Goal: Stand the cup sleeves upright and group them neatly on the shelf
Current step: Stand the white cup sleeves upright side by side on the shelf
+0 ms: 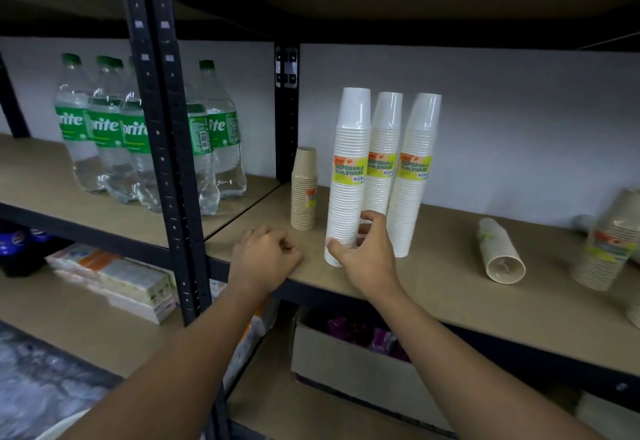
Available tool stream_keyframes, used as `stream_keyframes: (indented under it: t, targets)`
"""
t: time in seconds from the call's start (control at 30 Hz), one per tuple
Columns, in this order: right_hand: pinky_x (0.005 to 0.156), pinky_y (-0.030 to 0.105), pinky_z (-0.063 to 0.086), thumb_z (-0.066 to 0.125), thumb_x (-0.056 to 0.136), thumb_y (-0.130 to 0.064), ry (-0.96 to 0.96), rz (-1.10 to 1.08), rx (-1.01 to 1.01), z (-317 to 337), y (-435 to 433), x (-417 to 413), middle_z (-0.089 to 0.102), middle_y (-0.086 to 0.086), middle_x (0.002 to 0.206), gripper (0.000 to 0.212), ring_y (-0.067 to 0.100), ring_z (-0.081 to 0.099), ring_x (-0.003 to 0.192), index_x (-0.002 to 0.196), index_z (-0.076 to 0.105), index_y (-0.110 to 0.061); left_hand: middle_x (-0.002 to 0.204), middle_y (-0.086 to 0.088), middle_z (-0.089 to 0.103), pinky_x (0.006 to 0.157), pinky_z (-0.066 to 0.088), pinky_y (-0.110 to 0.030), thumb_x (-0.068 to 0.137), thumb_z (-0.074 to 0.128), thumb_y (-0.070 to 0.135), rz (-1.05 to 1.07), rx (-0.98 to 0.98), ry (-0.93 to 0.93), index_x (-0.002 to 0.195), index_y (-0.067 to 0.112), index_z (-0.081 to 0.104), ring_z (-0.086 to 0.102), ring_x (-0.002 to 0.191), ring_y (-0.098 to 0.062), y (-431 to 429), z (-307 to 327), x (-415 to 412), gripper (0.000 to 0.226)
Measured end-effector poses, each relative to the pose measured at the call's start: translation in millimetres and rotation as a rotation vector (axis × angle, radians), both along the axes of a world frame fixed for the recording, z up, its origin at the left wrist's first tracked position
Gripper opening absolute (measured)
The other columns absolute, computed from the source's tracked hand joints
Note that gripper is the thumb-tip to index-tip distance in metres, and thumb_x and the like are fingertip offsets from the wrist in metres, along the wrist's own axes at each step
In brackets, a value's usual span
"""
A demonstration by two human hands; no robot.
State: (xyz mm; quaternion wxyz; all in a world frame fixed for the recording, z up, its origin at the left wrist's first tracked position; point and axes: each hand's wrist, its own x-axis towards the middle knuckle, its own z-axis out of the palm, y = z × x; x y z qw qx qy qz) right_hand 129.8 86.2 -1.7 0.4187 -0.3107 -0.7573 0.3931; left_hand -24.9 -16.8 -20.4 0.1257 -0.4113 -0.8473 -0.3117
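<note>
now right fingers (pixel 374 218) grip cup sleeve (pixel 348 176) — left fingers (pixel 282 244) curled; box (pixel 346 368) holds packets (pixel 360 334), maybe

On my feed the tan shelf (pixel 450 304) carries three tall white sleeves (pixel 384 148) standing close together, the front white sleeve (pixel 348 176) nearest me. A short brown sleeve (pixel 304 190) stands just left; another sleeve (pixel 500 251) lies on its side, right.

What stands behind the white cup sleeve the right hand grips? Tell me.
A second white sleeve stands upright just behind the gripped sleeve. Its base is hidden by that sleeve and the right hand.
</note>
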Motion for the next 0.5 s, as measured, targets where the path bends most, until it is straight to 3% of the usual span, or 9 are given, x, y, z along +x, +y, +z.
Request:
stream_keyframes:
  t: [0.13, 0.37, 0.5]
  targets:
    - [0.082, 0.026, 0.046, 0.081, 0.074, -0.024, -0.018, 0.008, 0.004, -0.4, 0.8, 2.1, 0.058, -0.004, 0.117, 0.071, 0.012, 0.058, 0.101, 0.131, 0.040, -0.024, 0.105, 0.004, 0.059, 0.086, 0.044, -0.036, 0.083, 0.059, 0.047, 0.003, -0.001, 0.013, 0.088, 0.030, 0.067, 0.051, 0.104, -0.023, -0.1, -0.2, 1.1, 0.020]
    - [0.091, 0.036, 0.052, 0.082, 0.075, -0.034, -0.056, -0.015, 0.054, -6.5, 4.6, -6.4, 0.058, -0.002, 0.121, 0.071, 0.015, 0.059, 0.106, 0.131, 0.039, -0.026, 0.107, 0.002, 0.061, 0.086, 0.044, -0.035, 0.083, 0.060, 0.044, 0.011, 0.021, 0.020, 0.088, 0.028, 0.069, 0.052, 0.102, -0.024, -0.8, 0.1, 3.5, 0.019]
    - [0.090, 0.033, 0.051, 0.082, 0.076, -0.034, -0.046, -0.015, 0.069, -8.5, 6.9, -8.6, 0.059, -0.001, 0.122, 0.069, 0.015, 0.060, 0.107, 0.131, 0.042, -0.023, 0.108, 0.003, 0.061, 0.086, 0.044, -0.035, 0.083, 0.061, 0.043, 0.008, 0.039, 0.010, 0.089, 0.027, 0.070, 0.052, 0.102, -0.024, -1.3, -0.4, 4.2, 0.019]
